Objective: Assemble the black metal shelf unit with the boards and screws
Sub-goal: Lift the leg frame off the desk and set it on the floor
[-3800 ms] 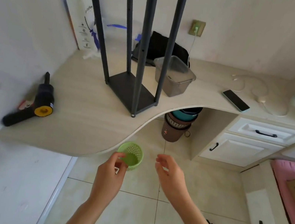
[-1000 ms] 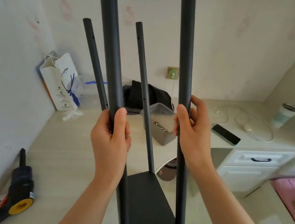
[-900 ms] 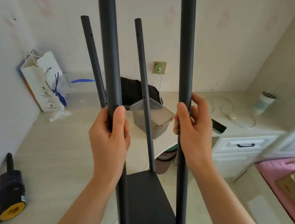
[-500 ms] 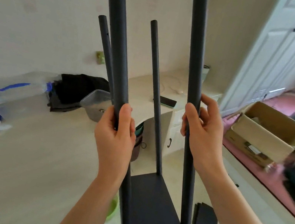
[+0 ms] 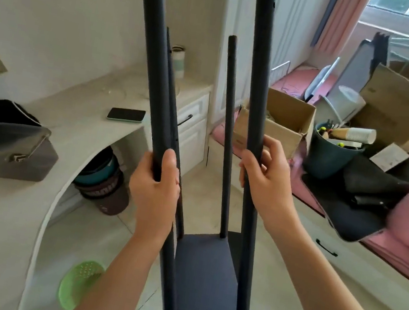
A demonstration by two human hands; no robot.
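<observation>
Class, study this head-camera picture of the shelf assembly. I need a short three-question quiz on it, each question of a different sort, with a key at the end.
1. True or false: both hands grip posts of the black shelf frame.
2. Multiple choice: where does the phone lie? A) on the floor B) on the pale desk C) in a cardboard box
3. Fill the gap: the green basket stands on the ____.

Key
1. True: the left hand holds the near left post, the right hand the near right post.
2. B
3. floor
</observation>
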